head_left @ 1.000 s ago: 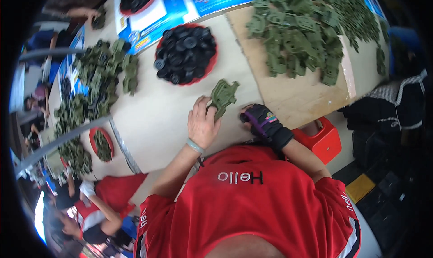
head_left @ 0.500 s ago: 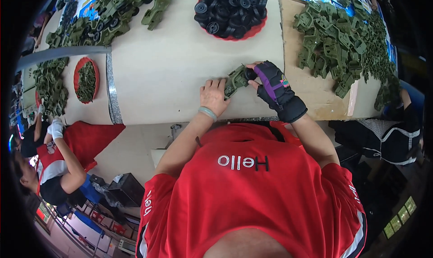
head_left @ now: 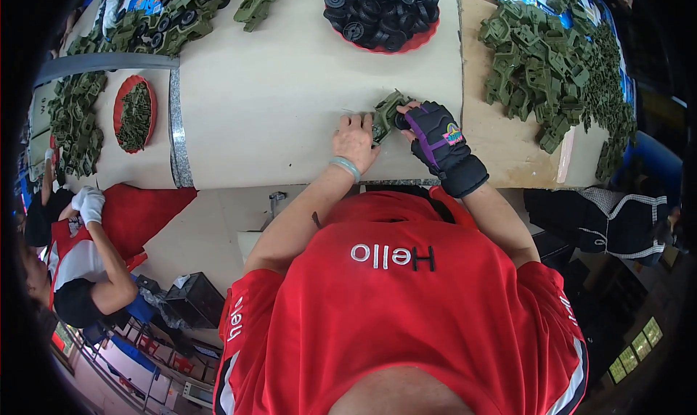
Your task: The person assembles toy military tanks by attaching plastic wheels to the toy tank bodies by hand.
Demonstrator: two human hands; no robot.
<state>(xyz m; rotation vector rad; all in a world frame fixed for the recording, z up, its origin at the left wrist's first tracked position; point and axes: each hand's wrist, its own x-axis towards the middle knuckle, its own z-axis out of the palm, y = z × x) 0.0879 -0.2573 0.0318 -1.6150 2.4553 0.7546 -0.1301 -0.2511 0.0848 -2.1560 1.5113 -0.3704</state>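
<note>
The bare left hand (head_left: 356, 141) is steadying an olive-green plastic toy vehicle body (head_left: 385, 114) on the pale counter (head_left: 276, 103), below the red tray of black wheels (head_left: 382, 9). The gloved right hand (head_left: 428, 128) is pinching a black wheel (head_left: 401, 121) against it. Wheel-fitting seems in hand; next calls for pressing firmly.

Toy part (head_left: 385, 114) between both hands; wheel tray (head_left: 428, 34) behind, seemingly apart.
</note>
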